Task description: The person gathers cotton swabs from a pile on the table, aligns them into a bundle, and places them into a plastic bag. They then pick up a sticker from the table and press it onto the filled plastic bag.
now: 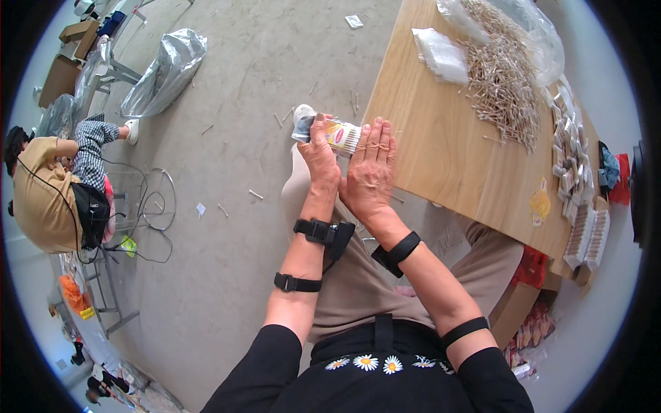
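My left hand [319, 162] is closed around a small clear pack of cotton swabs [341, 135] with a yellow and red label. The swab tips point right, toward my right hand [372, 168]. That hand is flat, its fingers stretched out side by side, with the palm edge against or very close to the pack's swab end; exact contact is hard to see. Both hands are above my lap, beside the left edge of the wooden table [441, 148]. On the table lie a large heap of loose cotton swabs [506, 86] and a stack of clear small bags [441, 56].
Filled swab packs [570, 148] line the table's right side, near a yellow paper insert [539, 203]. A large clear bag [540, 41] sits behind the heap. Scattered swabs [256, 195] and a silvery bag [165, 72] are on the floor. Another person [48, 196] sits at left.
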`<state>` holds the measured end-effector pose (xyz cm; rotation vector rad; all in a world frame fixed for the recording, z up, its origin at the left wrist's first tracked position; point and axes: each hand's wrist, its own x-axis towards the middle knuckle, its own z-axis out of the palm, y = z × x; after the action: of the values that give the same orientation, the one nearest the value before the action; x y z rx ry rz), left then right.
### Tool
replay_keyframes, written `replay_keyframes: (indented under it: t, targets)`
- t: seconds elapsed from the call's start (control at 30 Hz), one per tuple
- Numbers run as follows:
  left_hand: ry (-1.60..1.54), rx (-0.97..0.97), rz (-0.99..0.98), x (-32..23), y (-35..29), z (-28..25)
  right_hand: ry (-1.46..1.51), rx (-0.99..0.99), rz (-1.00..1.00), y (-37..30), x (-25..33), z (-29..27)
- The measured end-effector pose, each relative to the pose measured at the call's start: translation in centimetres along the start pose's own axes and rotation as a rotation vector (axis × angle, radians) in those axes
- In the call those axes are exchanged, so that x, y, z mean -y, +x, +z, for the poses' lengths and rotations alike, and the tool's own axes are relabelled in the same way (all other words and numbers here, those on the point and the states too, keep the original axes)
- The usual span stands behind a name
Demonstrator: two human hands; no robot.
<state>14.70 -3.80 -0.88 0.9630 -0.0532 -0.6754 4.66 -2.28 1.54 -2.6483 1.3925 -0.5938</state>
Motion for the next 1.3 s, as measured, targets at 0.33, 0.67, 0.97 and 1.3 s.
replay_keyframes:
  t: [0.33, 0.67, 0.97, 1.3]
  targets:
    - [0.145, 0.062, 0.182, 0.4, 0.6, -0.7, 0.033, 0.194, 0.185, -1.5, -2.5, -3.8]
    - [0.196, 0.059, 0.189, 0.0, 0.1, -0.1, -0.007, 0.195, 0.16, -0.6, 0.0, -2.5]
    - [0.211, 0.107, 0.011, -1.9, 0.3, -1.4, 0.043, 0.18, 0.11, -0.7, -0.8, -2.4]
    - [0.137, 0.189, -0.086, -2.2, 2.8, -2.4, -0.037, 0.201, 0.152, -0.4, -0.2, -2.4]
